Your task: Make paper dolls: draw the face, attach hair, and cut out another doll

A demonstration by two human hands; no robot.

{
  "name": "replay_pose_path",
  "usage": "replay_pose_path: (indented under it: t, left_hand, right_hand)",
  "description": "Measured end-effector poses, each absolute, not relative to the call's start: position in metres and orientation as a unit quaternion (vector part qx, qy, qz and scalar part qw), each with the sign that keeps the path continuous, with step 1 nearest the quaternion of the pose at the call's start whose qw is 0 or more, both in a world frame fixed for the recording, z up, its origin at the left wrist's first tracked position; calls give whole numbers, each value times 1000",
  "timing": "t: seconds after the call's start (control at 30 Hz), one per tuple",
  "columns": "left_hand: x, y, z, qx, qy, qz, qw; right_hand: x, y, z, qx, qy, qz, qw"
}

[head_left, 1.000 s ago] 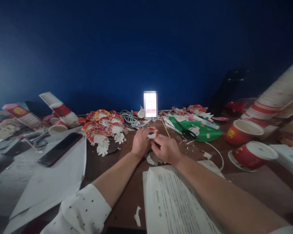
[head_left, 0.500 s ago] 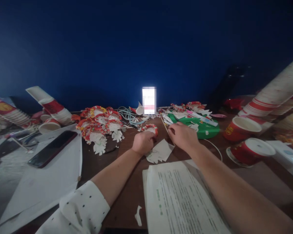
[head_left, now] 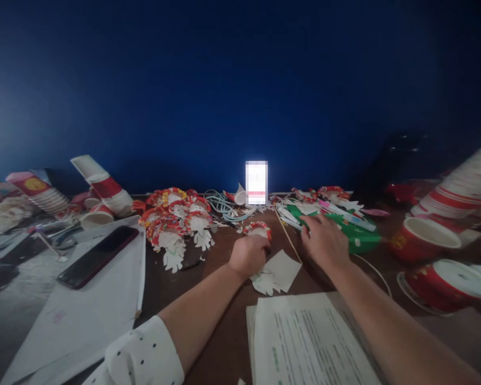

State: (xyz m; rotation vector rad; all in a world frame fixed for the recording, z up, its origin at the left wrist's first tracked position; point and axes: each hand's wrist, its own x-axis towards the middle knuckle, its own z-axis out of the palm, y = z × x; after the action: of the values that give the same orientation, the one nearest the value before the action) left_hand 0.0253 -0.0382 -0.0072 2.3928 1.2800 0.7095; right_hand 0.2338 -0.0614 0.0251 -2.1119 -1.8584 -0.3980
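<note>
Printed sheets (head_left: pixel 304 342) lay nearest, white paper cutouts (head_left: pixel 282 270) just past them. There, the left hand (head_left: pixel 248 256) had fingers closed on the red-rimmed ring (head_left: pixel 257 228)! The right hand (head_left: pixel 326 243), fingers loosely parted, overlapped the green sheet (head_left: pixel 363 240), markers (head_left: pixel 357 219) cluttering it, a bright screen (head_left: pixel 256 181) beyond.

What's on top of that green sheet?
Markers and white paper scraps show on the green sheet. The right hand blocks some of it, so anything behind that hand can't be seen.
</note>
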Motion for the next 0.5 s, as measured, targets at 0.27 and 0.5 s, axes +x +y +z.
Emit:
replay_pose_path:
  t: [0.27,0.5]
  left_hand:
    - [26,-39,-7,849,439,241,169]
    - [25,-39,-5,850,444,228,169]
  right_hand:
    - [210,-71,23,-724,-686,-9,65]
    - [211,-71,32,-745,-666,15,31]
